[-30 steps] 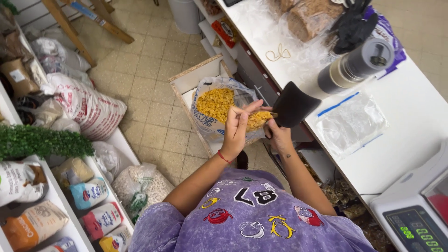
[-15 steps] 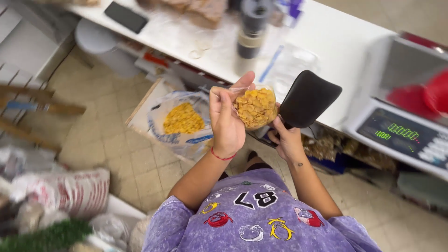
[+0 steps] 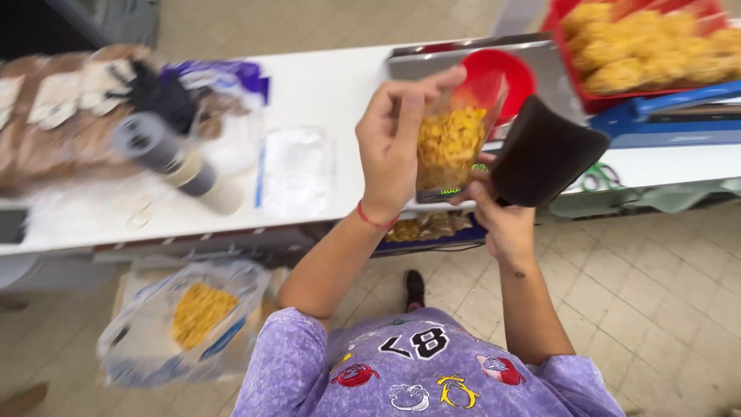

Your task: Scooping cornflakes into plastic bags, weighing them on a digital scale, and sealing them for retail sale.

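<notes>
Far left on the white counter (image 3: 324, 85) sit brown paper-labelled packs (image 3: 54, 116), blurred, with a dark bundle (image 3: 158, 96) beside them. Next along, a grey-and-cream cylinder (image 3: 174, 162) lies tilted on its side, and just right of it a flat clear plastic bag (image 3: 297, 170) lies on the counter. Down on the tiled floor (image 3: 648, 293), lower left, a big open sack (image 3: 181, 320) shows yellow pasta inside, resting in a cardboard box.

Now to the middle: the left hand (image 3: 394, 150) is raised over the counter's edge, a red string at the wrist, thumb and fingers pinched together on the upper rim of a small clear bag of yellow pasta (image 3: 450, 143). That bag hangs upright in the air, in front of the scale (image 3: 471, 58) with its red bowl (image 3: 498, 73), not resting on it. Just to the right, the right hand (image 3: 502, 224) is clamped around the handle of a dark scoop (image 3: 544, 154), its wide mouth turned toward the small bag and just beside it; whether they touch, I cannot tell.

Top right, a red tray (image 3: 587, 100) is piled with yellow packs (image 3: 648, 42), a blue machine (image 3: 671, 116) beneath it. Green-handled scissors (image 3: 598, 177) lie on the counter at the right.
</notes>
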